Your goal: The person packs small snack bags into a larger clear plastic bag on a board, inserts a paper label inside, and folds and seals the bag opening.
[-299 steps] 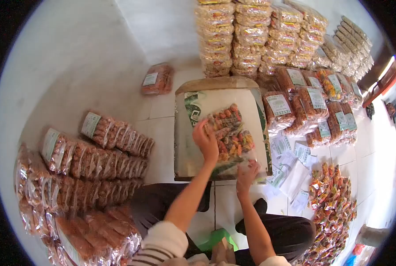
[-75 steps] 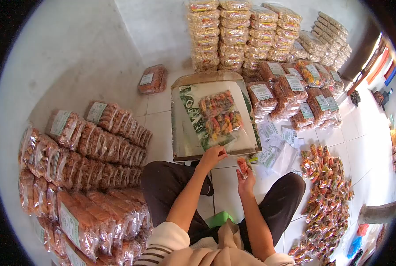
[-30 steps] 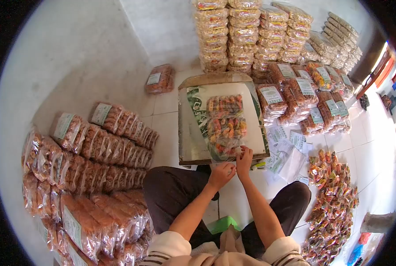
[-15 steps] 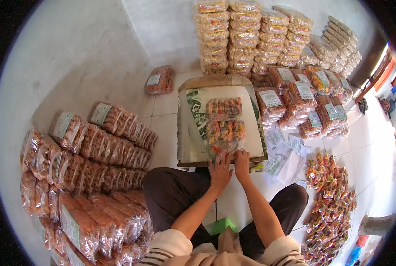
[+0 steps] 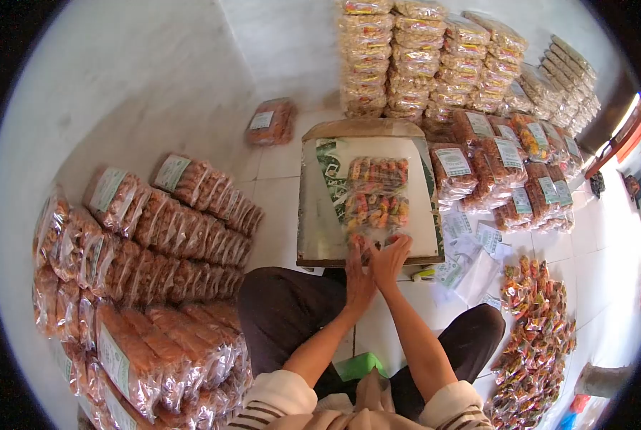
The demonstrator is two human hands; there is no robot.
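Observation:
A clear plastic bag of orange, green and dark snack pieces (image 5: 378,193) lies flat on a low box-like stand (image 5: 313,236) in front of me. The pieces sit in two bands, with the bag's loose end towards me. My left hand (image 5: 360,279) is closed at the left of that loose end, fingers pointing away from me. Beside it, my right hand (image 5: 389,264) pinches the plastic with bent fingers. Both thumbs are close together at the stand's near edge. The plastic between the fingertips is partly hidden.
Bags of brown snacks (image 5: 148,229) are stacked at my left, and labelled bags (image 5: 503,154) at the right. Pale packs (image 5: 367,61) stand by the wall. Printed labels (image 5: 471,258) and a heap of small colourful packets (image 5: 535,337) lie on the right floor.
My hands have drawn closer together and turned, from lying over the bag's loose end to gathering its plastic. The view has shifted slightly, moving the scene to the right.

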